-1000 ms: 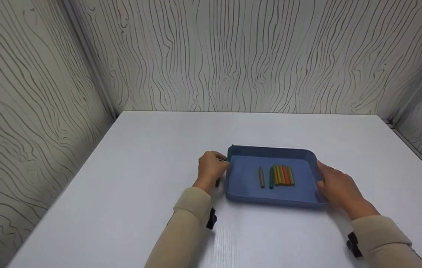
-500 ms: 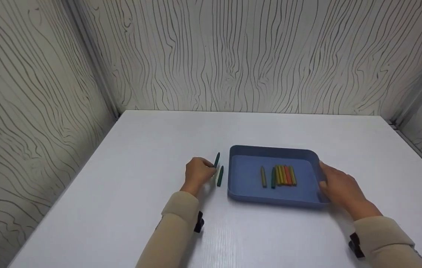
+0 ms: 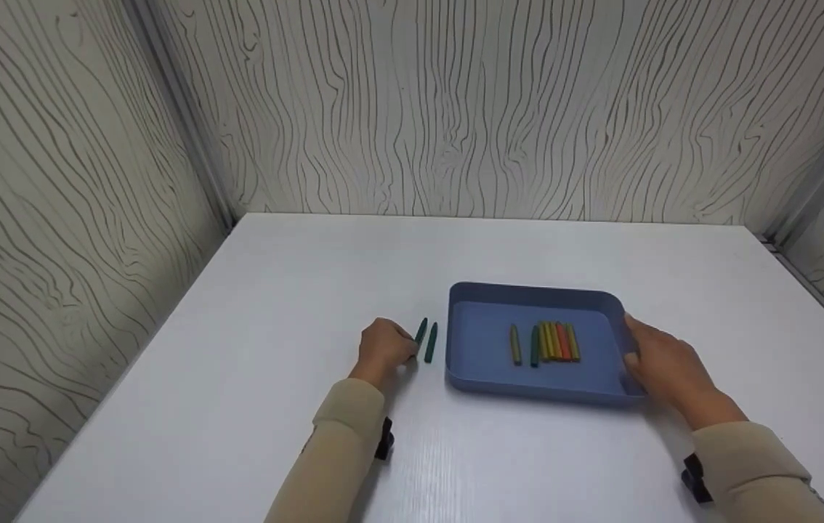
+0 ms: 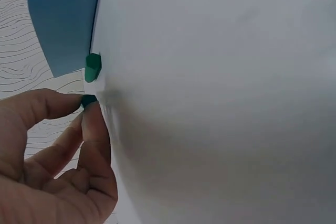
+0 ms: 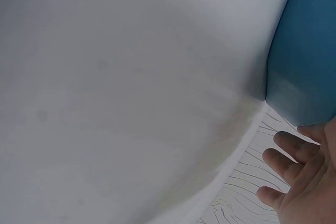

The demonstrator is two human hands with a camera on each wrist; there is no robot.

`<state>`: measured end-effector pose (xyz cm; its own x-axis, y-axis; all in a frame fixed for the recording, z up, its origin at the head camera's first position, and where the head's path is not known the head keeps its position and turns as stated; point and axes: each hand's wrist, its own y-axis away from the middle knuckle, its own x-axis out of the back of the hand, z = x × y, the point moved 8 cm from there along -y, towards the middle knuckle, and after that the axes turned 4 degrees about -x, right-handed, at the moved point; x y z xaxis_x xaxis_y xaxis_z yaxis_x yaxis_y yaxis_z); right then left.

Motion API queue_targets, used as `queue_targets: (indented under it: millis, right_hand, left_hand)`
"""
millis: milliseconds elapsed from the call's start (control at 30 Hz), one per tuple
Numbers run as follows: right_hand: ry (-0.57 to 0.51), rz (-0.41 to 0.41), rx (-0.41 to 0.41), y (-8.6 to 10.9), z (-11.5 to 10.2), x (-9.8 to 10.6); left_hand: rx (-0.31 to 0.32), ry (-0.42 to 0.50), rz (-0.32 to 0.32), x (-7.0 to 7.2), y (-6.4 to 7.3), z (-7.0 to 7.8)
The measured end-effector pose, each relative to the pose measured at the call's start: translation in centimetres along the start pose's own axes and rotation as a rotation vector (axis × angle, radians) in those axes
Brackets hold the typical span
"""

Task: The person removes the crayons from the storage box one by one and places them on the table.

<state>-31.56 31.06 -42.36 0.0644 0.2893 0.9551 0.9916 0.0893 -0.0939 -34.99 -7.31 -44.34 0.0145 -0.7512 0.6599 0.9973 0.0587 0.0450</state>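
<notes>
My left hand [image 3: 384, 347] pinches the near end of a dark green crayon [image 3: 421, 331] between thumb and fingertips, close over the table; in the left wrist view only the end of this green crayon [image 4: 88, 99] shows. Just right of it lies a second green crayon [image 3: 431, 343], roughly parallel, outside the tray's left wall. My right hand [image 3: 670, 367] holds the right side of the shallow blue tray [image 3: 485, 378], thumb over the rim. In the right wrist view the other fingers [image 5: 286, 163] spread loosely beside the tray wall, and the thumb is hidden.
Inside the tray, a row of yellowish crayons with an orange-red crayon [image 3: 563, 343] lies side by side. A green crayon [image 3: 535, 346] sits at the row's left, and an olive crayon [image 3: 515, 345] lies apart. Wood-patterned panels [image 3: 455, 109] surround the white table [image 3: 296, 290].
My left hand has moved left from the tray's left wall with the green crayon, then lowered it nearer me, beside the other green crayon. The right hand has stayed at the tray.
</notes>
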Motion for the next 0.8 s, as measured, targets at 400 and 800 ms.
queue_targets:
  millis: [400, 800]
  right_hand:
    - [-0.026, -0.014, -0.025, -0.18, 0.19, -0.16]
    - [-0.016, -0.009, 0.0, -0.04, 0.06, -0.02]
  left_hand:
    - [-0.013, -0.017, -0.003, -0.08, 0.27, 0.28]
    - [0.009, -0.045, -0.002, 0.33, 0.3, 0.24]
